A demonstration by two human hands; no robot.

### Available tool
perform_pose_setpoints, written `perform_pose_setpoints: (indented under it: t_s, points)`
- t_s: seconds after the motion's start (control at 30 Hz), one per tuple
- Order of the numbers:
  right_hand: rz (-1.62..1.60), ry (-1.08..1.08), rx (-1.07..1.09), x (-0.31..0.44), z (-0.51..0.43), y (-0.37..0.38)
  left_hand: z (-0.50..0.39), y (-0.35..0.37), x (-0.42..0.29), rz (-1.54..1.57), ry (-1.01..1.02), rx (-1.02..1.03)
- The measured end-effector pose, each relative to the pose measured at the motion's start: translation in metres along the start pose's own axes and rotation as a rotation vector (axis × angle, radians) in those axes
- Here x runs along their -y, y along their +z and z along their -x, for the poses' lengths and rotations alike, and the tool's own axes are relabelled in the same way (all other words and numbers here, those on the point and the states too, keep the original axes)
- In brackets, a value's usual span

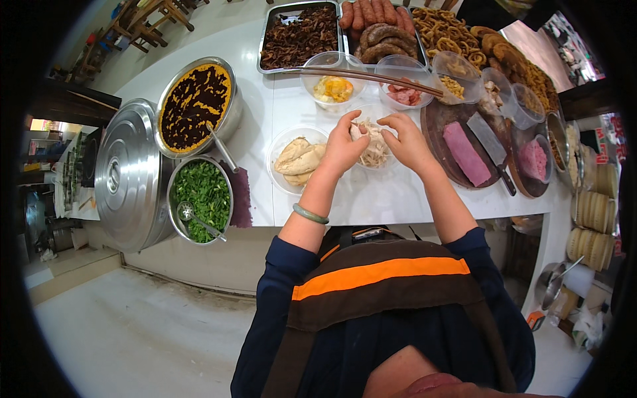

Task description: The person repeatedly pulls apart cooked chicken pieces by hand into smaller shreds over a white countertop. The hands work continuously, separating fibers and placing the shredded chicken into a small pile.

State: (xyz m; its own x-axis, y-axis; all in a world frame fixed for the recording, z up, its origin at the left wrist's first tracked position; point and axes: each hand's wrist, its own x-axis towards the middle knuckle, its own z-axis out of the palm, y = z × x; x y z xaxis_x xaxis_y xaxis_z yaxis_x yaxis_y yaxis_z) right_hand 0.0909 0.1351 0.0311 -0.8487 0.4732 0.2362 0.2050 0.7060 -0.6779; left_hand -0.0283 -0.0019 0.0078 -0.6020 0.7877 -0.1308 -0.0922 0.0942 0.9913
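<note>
Above a clear plastic bowl of pale shredded meat, my left hand pinches a small piece of pale meat between thumb and fingers. My right hand hovers over the same bowl's right side, thumb and fingers apart, with nothing visible between them. Left of my left hand, another clear bowl holds large pale pieces of cooked meat, possibly chicken breast. To the right, a block of pink luncheon meat and a cleaver lie on a round chopping board.
Wooden chopsticks rest across tubs with a fried egg and pink meat slices. Trays of sausages and dark shredded food stand behind. At left are a sauce pot, chopped greens and a large lidded pot.
</note>
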Motion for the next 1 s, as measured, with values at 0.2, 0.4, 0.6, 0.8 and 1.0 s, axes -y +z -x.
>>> perform_pose_setpoints:
  t_s: [0.2,0.4,0.6,0.8,1.0]
  points:
    - [-0.234,0.194,0.134,0.023,-0.002,0.004,0.002,0.009,-0.001,-0.33,0.149,0.055]
    - [-0.415,0.334,0.129,0.023,-0.004,0.003,0.007,0.012,-0.003,-0.197,0.09,-0.003]
    - [-0.693,0.49,0.047,0.009,-0.003,0.002,0.007,0.008,0.005,0.263,0.108,-0.091]
    - [-0.747,0.352,0.068,0.003,-0.005,-0.002,0.005,0.002,-0.001,0.206,-0.041,-0.008]
    - [-0.728,0.347,0.073,0.008,-0.001,0.001,0.001,0.008,-0.004,0.152,-0.027,-0.015]
